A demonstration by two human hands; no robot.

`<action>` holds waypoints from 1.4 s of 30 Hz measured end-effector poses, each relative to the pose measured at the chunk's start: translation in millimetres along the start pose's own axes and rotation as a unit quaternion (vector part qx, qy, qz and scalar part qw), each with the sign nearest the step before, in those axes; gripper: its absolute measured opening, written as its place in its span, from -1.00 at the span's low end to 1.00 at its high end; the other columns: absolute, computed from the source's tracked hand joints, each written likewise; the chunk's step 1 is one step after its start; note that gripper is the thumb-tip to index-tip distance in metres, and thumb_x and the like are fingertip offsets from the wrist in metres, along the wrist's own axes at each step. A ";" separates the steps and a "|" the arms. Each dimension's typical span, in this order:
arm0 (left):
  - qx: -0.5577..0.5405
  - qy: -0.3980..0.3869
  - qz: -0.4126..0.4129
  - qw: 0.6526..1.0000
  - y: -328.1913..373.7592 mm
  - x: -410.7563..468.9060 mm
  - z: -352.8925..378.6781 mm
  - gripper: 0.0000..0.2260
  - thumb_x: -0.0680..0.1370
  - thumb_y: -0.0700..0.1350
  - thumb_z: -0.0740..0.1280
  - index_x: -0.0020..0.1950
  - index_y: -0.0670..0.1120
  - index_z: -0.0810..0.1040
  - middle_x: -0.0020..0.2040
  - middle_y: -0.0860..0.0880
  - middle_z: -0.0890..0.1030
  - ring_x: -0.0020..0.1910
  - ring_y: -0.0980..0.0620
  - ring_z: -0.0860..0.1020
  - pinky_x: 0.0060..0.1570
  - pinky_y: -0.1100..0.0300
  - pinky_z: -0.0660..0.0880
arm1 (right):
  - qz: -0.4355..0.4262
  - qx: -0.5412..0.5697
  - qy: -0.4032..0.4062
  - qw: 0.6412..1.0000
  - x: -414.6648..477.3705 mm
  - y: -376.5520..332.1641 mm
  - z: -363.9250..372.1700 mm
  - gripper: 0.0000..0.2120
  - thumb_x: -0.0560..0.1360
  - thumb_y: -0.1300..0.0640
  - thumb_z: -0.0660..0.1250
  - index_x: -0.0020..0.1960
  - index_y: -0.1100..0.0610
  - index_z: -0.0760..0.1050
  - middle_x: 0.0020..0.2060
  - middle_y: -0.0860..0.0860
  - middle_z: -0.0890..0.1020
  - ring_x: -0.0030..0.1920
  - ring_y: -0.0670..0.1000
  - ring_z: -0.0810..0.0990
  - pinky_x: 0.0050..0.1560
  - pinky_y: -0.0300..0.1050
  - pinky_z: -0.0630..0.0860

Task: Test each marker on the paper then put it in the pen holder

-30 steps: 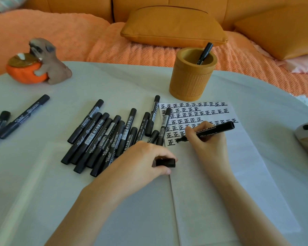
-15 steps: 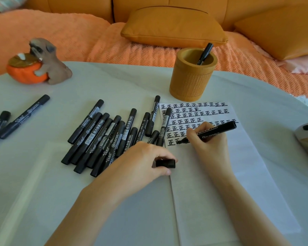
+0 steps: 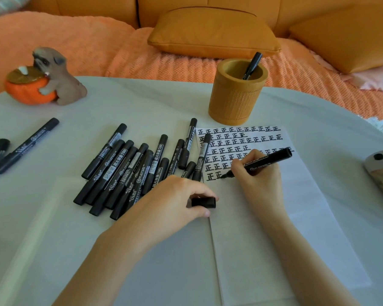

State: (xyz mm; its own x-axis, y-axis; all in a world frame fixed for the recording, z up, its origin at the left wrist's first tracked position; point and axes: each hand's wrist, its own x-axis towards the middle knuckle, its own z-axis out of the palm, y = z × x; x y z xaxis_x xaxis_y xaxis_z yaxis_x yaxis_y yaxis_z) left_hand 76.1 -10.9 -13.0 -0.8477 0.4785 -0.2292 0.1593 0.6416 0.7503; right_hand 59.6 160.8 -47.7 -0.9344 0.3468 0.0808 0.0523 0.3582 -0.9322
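A home living room: orange sofa (image 3: 208,9) with cushions (image 3: 212,33) behind the table (image 3: 131,102)

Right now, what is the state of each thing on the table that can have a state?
Black marker in right hand: uncapped, tip on the paper.
Black cap: off, pinched in left hand.
White paper: top part filled with written characters, rest blank.
Tan cylindrical pen holder: upright, holding one black marker.
Pile of black markers: capped, lying flat beside the paper.

Rows of 正 fill the paper (image 3: 296,195); markers (image 3: 124,171) read "700".
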 end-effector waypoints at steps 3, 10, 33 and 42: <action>0.002 0.000 -0.002 1.000 -0.2 0.1 -0.1 -0.80 0.47 -0.07 0.42 0.04 0.18 0.62 -0.32 0.30 0.52 -0.41 0.42 0.43 -0.37 0.57 0.28 | 0.002 0.000 0.003 1.000 0.1 -0.9 -0.8 -0.79 0.45 0.27 0.34 -0.30 0.27 0.37 -0.49 -0.03 0.41 -0.48 -0.17 0.32 -0.45 -0.37 0.27; 0.010 -0.004 0.000 1.000 -1.2 -0.1 0.1 -0.79 0.46 -0.06 0.42 0.06 0.19 0.62 -0.23 0.27 0.57 -0.39 0.43 0.43 -0.33 0.56 0.30 | 0.000 -0.001 0.007 1.000 0.4 -0.5 -1.2 -0.80 0.45 0.28 0.32 -0.30 0.28 0.36 -0.48 -0.01 0.39 -0.48 -0.17 0.31 -0.47 -0.38 0.25; -0.092 0.131 0.011 0.987 3.7 2.1 -1.0 -0.80 0.41 -0.02 0.46 -0.04 0.09 0.51 -0.17 0.26 0.66 -0.36 0.28 0.50 -0.21 0.39 0.42 | 0.060 0.271 -0.060 0.959 -2.8 -21.8 -18.3 -0.64 0.36 0.06 0.49 -0.40 0.11 0.33 -0.60 0.03 0.28 -0.55 -0.01 0.19 -0.51 -0.25 0.17; -0.123 0.134 0.025 0.983 6.1 3.4 1.1 -0.85 0.40 -0.07 0.48 -0.13 0.04 0.54 -0.18 0.17 0.68 -0.29 0.27 0.56 -0.25 0.43 0.44 | 0.043 0.259 -0.075 0.962 -11.5 -20.5 -4.4 -0.66 0.49 0.28 0.37 -0.40 0.18 0.32 -0.60 0.01 0.23 -0.57 -0.05 0.16 -0.53 -0.29 0.15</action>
State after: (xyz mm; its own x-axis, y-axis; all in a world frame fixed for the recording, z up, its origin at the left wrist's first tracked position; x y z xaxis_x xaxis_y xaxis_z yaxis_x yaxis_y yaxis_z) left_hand 74.7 -4.7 -9.9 -0.9498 0.3102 -0.0409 0.1056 0.4408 0.8914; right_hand 70.8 153.3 -28.0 -0.9767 0.2135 -0.0209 -0.0139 -0.1603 -0.9870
